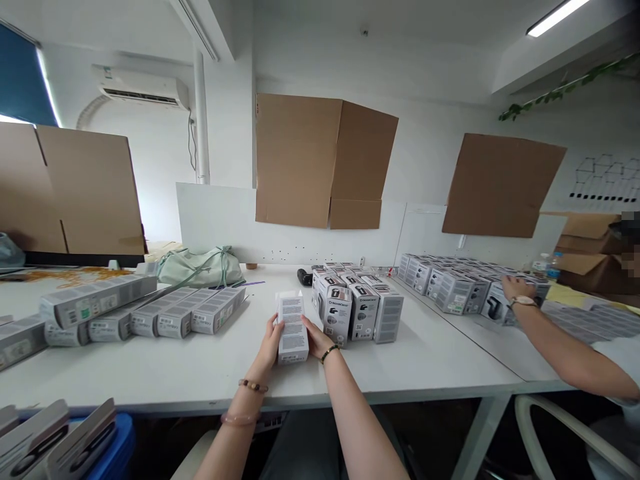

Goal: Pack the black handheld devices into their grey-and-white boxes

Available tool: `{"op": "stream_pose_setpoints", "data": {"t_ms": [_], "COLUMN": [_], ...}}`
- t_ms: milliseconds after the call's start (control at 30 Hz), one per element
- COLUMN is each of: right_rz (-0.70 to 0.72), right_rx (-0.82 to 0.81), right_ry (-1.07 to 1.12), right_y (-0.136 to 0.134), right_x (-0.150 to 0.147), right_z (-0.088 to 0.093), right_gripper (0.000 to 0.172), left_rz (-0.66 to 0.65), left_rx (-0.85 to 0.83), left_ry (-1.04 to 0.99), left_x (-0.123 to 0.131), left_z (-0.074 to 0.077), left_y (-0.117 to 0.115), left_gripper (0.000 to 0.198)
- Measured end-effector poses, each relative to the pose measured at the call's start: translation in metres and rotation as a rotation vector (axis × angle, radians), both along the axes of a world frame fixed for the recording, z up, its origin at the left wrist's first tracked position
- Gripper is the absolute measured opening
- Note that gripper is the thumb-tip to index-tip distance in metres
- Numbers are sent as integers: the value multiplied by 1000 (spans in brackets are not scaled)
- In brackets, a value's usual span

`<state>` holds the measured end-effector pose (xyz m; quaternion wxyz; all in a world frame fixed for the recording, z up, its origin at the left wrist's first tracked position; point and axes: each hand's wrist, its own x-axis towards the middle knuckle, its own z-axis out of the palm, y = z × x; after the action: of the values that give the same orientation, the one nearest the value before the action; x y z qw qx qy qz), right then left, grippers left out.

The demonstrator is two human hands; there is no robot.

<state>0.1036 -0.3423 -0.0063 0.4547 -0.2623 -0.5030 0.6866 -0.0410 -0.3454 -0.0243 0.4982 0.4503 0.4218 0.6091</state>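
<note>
A ceiling tube (557, 18) is glowing at upper right while light is slipping past a blue blind (25, 77) at left, brightening white walls (425, 80). Dark shadow is pooling beneath the table (425, 370). Wide-angle distortion is stretching shapes near the edges, and small print on the held box (293, 328) is blurring beyond reading.

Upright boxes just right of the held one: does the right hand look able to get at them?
Likely yes, once freed: the right hand is close beside the upright boxes, with nothing visible blocking the way. For now, though, it holds the held box together with the left hand.
</note>
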Motion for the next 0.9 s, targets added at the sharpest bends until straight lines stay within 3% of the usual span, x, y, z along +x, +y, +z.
{"op": "stream_pose_setpoints", "data": {"t_ms": [733,900], "right_rz": [-8,-21], "right_rx": [8,-5], "right_ry": [13,-16], "right_y": [6,1], "right_x": [-3,-1], "right_z": [-3,0], "right_gripper": [47,41], "left_rz": [16,12], "left_rx": [-7,-7], "left_ry": [14,6], "left_x": [-1,-1], "left_z": [0,1], "left_y": [1,0], "left_gripper": [62,62]}}
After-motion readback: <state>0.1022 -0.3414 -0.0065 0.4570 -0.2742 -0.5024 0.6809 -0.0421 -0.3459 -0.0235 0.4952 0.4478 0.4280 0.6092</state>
